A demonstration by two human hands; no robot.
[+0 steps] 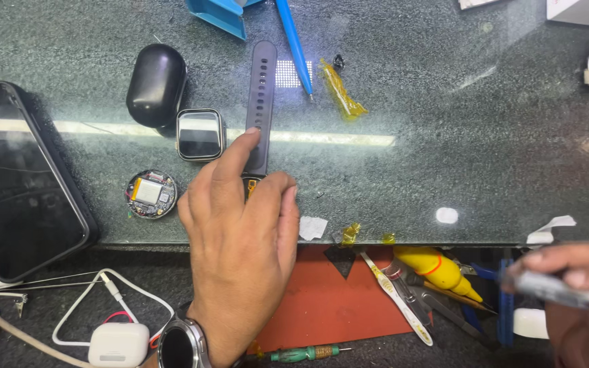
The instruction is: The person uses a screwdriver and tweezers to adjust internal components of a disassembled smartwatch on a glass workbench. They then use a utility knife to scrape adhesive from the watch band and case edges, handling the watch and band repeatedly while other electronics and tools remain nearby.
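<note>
My left hand [240, 232] lies palm down on the glass counter, its index finger pressing on a dark grey watch strap [261, 88] that runs away from me; a small orange-marked part under the fingers is mostly hidden. A wristwatch [180, 346] is on that wrist. Just left of the fingers sit a square smartwatch body [200, 134] and a round opened watch module [150, 193] with a battery. My right hand [581, 293] at the lower right grips a slim grey pen-like tool [553, 289].
A large phone [18, 184] lies at the left, a black oval case [156, 83] behind the watch body. A blue pen [293, 42], yellow tape scraps [341, 92], a yellow bottle [438, 269], a toothbrush [397, 293], a small screwdriver [305, 353] and a white charger [118, 344] surround the red mat [335, 300].
</note>
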